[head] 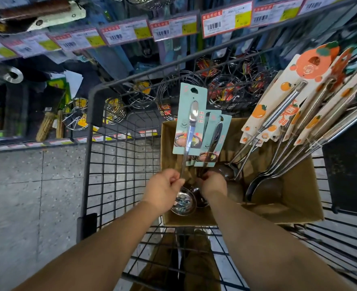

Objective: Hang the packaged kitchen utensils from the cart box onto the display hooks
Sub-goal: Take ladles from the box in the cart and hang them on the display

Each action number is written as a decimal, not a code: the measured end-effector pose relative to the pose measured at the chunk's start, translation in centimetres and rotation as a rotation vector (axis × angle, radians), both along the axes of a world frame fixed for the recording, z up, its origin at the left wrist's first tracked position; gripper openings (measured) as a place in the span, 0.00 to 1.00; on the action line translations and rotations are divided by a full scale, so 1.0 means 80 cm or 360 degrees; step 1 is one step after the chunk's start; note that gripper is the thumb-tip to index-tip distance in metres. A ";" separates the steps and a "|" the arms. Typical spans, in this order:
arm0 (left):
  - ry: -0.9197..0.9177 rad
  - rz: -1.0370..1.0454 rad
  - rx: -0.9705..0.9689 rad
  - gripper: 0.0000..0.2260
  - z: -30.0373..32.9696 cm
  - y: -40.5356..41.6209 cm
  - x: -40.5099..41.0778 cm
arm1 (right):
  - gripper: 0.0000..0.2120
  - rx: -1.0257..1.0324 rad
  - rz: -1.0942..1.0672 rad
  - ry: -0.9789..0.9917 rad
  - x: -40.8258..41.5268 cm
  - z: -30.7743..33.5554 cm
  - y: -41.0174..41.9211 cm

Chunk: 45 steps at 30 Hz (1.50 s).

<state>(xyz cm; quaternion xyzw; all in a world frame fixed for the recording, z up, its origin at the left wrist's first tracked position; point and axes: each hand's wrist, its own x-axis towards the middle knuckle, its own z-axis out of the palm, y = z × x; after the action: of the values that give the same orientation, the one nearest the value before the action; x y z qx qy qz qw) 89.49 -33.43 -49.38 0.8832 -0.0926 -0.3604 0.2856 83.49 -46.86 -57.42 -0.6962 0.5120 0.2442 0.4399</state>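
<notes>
So left hand (165, 189) pinches a teal-carded ladle (189, 131) by its stem, right hand (212, 183) grips more ladles in the cardboard box (295, 185); card writing's too blurry to read.

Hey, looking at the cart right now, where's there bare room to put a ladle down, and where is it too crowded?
Free: the cart's wire floor between its left wall and the cardboard box. Crowded: inside the box, where the left hand and right hand hold teal-carded ladles, with orange-carded utensils leaning right.
</notes>
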 end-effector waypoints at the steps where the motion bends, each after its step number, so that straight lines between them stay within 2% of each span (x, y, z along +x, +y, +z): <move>1: -0.0002 -0.0009 -0.0005 0.02 0.001 0.000 -0.001 | 0.08 -0.0033 0.0000 -0.0009 -0.001 0.001 0.001; 7: -0.0014 0.0010 -0.0012 0.04 0.013 0.005 -0.009 | 0.06 -0.0073 -0.0037 -0.0090 -0.013 0.032 0.006; 16: -0.0006 0.0143 -0.0123 0.04 0.089 0.022 -0.015 | 0.04 -0.0129 0.0359 -0.0235 -0.024 0.143 -0.013; 19: -0.0036 0.0155 -0.0233 0.06 0.124 0.034 -0.007 | 0.04 -0.0201 0.0514 -0.0302 -0.015 0.185 -0.005; 21: -0.0053 0.0134 -0.0324 0.12 0.146 0.048 0.002 | 0.06 -0.0248 0.0592 -0.0346 -0.004 0.211 0.003; 26: -0.0043 0.0377 -0.0561 0.12 0.190 0.111 0.028 | 0.07 -0.0329 0.0785 -0.0553 0.035 0.276 0.050; 31: -0.0032 0.0735 -0.0793 0.05 0.253 0.236 0.050 | 0.03 -0.0298 0.0867 -0.0892 0.078 0.344 0.167; 34: -0.0207 0.0853 -0.0859 0.07 0.285 0.347 0.064 | 0.07 -0.0210 0.0888 -0.0998 0.108 0.373 0.274; 36: -0.0350 0.0884 -0.0808 0.08 0.309 0.430 0.075 | 0.13 -0.0119 0.0953 -0.1046 0.129 0.398 0.356; 41: -0.0763 0.1056 -0.0614 0.06 0.390 0.620 0.102 | 0.07 0.0027 0.1179 -0.1227 0.188 0.477 0.547; 45: -0.1038 0.1202 -0.0507 0.10 0.445 0.730 0.126 | 0.14 0.0090 0.1339 -0.1407 0.231 0.544 0.660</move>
<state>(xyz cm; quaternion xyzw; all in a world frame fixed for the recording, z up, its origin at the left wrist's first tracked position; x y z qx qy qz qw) 99.57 24.95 -13.76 0.8669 0.0945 0.0802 0.4828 101.96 5.92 -13.89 -0.8622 -0.0449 0.0984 0.4949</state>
